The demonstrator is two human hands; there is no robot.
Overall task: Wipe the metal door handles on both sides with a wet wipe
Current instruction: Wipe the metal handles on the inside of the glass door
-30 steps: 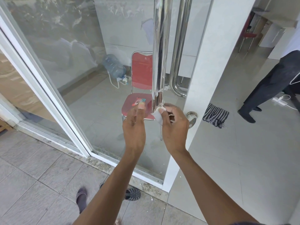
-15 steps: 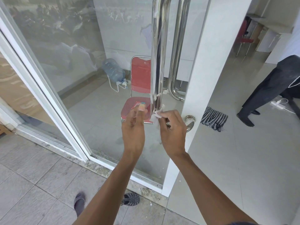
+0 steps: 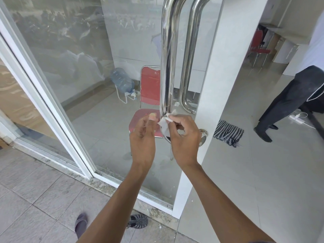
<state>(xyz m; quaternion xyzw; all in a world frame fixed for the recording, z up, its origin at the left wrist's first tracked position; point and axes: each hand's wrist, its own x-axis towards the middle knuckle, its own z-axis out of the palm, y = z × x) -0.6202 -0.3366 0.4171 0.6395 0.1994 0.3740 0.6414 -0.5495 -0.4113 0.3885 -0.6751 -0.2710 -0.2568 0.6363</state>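
Holding a crumpled white wet wipe (image 3: 164,124), the person's right hand (image 3: 184,137) pinches it between thumb and curled fingers (image 3: 175,118) right at the bottom end of the near metal door handle (image 3: 167,58). The wipe touches the lower end of that handle; whether it wraps round the bar I cannot tell.

Left hand (image 3: 142,135) is raised just beside the right one, fingers loosely upright and slightly apart, holding nothing, thumb tip near the wipe but not clearly touching it.

The near handle is a vertical polished tube on the outer face of the glass door (image 3: 87,67). The second handle (image 3: 188,58) sits just to its right, on the inner side of the glass, curving at its bottom toward the white door frame (image 3: 215,85). A round metal lock plate (image 3: 203,135) shows on the frame behind the right hand.

Through the glass: a red folding chair (image 3: 150,88) behind the handles, and a water jug (image 3: 122,80) tipped on a wire stand to its left.

Through the open doorway on the right: a striped mat (image 3: 228,133) on the tiled floor (image 3: 263,172), another person's dark-trousered legs (image 3: 287,102), a white power strip (image 3: 298,118) near them, and another red chair (image 3: 259,46) further back.

At bottom edge, two sandals (image 3: 138,220) on the outside tiles.
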